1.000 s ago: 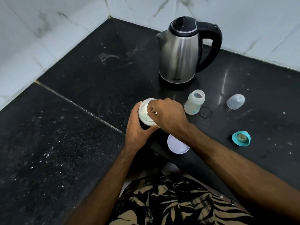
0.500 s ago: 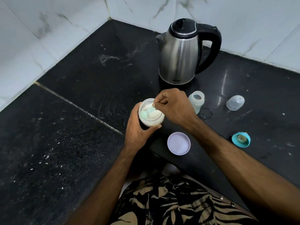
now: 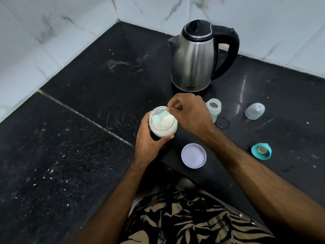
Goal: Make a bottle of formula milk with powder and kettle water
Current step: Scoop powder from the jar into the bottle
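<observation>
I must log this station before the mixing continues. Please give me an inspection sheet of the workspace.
Surface: black stone counter, dusty, with white specks and smears.
Job's things: steel kettle at the back, lid closed; open baby bottle upright beside it; powder jar open, pale green scoop inside.
Clutter: lilac jar lid near the counter edge; clear bottle cap on its side; teal teat ring lying apart.
Grips: left hand holds the jar; right hand pinches the scoop handle.
Cables: nothing seen.
Surroundings: white marbled wall tiles in a corner.
</observation>
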### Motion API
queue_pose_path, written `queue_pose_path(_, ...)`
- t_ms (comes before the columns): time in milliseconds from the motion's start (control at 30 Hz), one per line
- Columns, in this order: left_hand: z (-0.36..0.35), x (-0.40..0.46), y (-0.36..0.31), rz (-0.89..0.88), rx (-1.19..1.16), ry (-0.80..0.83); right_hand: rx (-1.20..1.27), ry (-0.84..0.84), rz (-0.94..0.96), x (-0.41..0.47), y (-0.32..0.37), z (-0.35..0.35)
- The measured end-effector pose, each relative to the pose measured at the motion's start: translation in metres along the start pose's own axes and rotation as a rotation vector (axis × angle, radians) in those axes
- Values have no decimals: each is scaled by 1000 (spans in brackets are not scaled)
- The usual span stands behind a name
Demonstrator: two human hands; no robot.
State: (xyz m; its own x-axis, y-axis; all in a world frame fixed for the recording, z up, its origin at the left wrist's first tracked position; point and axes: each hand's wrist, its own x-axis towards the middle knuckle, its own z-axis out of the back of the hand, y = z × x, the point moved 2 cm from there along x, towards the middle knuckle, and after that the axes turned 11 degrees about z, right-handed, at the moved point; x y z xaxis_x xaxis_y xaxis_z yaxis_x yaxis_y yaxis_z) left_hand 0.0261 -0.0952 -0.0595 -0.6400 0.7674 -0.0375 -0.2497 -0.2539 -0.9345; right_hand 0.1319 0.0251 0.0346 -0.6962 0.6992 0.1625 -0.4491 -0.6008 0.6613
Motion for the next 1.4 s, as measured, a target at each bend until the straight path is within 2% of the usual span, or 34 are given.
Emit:
queue_pose_path(133,0,0,-1,-2,1,-1,-52,20,20,-1,1,-1)
queue_pose_path(300,-1,0,-2,-9,-19,16,-174,151,71,-1,8,-10)
queue_pose_path(533,-2,0,2,16,-14,32,-284,247,111,-5,11,-25)
queue_pose_path(733,-1,1,1,12,-13,36,-125,204,42,-5,7,-28)
queue_pose_path(1000,1,3,-4,-23,5,10,183,25,-71,4,-8,-6)
queue_pose_path(1400,1,9,0,-21,18,62,219,-41,-66,9,-18,11)
